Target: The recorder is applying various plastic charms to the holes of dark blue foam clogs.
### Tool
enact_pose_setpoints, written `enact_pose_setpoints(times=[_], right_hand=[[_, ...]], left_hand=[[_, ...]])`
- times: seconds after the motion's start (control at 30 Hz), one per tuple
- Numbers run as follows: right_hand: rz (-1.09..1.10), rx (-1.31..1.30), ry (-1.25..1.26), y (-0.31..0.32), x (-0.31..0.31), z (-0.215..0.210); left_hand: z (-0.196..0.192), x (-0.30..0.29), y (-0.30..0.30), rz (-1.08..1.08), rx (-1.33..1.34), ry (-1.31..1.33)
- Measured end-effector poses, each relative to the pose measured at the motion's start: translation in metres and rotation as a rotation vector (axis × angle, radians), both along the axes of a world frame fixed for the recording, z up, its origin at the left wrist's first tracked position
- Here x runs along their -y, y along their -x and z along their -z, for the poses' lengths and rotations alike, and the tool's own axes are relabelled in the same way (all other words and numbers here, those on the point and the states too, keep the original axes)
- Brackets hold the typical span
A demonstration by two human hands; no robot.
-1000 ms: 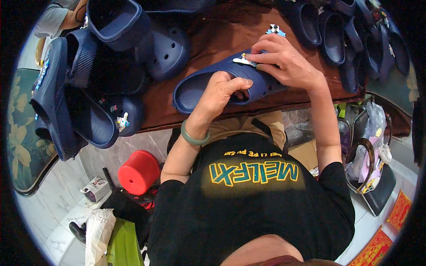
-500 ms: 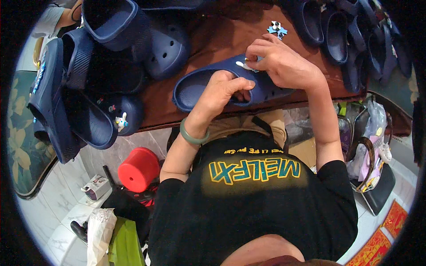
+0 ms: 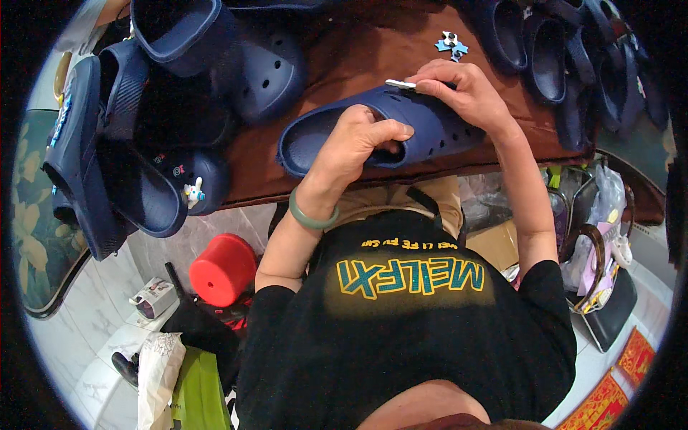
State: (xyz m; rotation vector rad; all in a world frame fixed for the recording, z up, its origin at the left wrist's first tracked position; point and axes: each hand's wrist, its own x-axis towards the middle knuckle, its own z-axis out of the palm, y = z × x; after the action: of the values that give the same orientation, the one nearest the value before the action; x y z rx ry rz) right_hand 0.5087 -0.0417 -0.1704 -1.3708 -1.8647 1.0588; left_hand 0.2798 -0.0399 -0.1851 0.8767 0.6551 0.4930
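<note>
We look down on a dark blue perforated clog (image 3: 401, 125) lying on its side near the front edge of a brown tabletop (image 3: 358, 50). Our left hand (image 3: 355, 143) curls around the clog's opening, fingers tucked inside the shoe and thumb along its upper rim, gripping it firmly. Our right hand (image 3: 462, 93) rests on the top of the clog's toe part, with the fingertips pressed together on a small flat white piece (image 3: 400, 84) that touches the upper surface of the clog. A green bangle (image 3: 309, 215) circles our left wrist.

Just beyond the right hand, a small blue and white star-shaped charm (image 3: 451, 44) lies on the tabletop, apart from the clog. More dark blue clogs (image 3: 265, 72) are heaped at the left of the tabletop; one of them (image 3: 154, 190) bears a small white figure charm (image 3: 192, 192). Further clogs (image 3: 545, 57) are lined up at the right end. Below the tabletop edge, a red stool (image 3: 222, 269) stands on the pale tiled floor (image 3: 93, 337), and bags (image 3: 602, 236) hang at the right.
</note>
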Motion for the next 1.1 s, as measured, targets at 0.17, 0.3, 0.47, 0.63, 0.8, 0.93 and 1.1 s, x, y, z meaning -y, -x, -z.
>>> enact_pose_setpoints(times=[0.17, 0.3, 0.47, 0.63, 0.8, 0.93, 1.1], right_hand=[[-0.101, 0.059, -0.105, 0.002, -0.003, -0.005], [-0.232, 0.287, -0.398, -0.004, -0.005, -0.003], [-0.391, 0.336, -0.369, -0.009, -0.013, -0.010], [-0.498, 0.352, -0.402, -0.011, -0.006, -0.011], [-0.410, 0.409, -0.448, -0.006, -0.009, -0.009], [-0.309, 0.209, -0.267, -0.007, -0.006, 0.001], [-0.244, 0.045, -0.118, -0.011, -0.007, 0.008]], left_hand=[[0.003, -0.001, 0.002, -0.001, -0.005, 0.004], [0.006, -0.002, 0.003, 0.028, -0.016, -0.008], [0.009, 0.000, 0.004, 0.026, 0.015, -0.002], [0.005, 0.002, 0.003, -0.015, 0.021, 0.013], [0.005, -0.006, 0.006, 0.059, -0.077, -0.008], [0.009, -0.001, 0.002, -0.062, -0.029, -0.060], [0.005, -0.002, 0.001, 0.004, 0.016, 0.046]])
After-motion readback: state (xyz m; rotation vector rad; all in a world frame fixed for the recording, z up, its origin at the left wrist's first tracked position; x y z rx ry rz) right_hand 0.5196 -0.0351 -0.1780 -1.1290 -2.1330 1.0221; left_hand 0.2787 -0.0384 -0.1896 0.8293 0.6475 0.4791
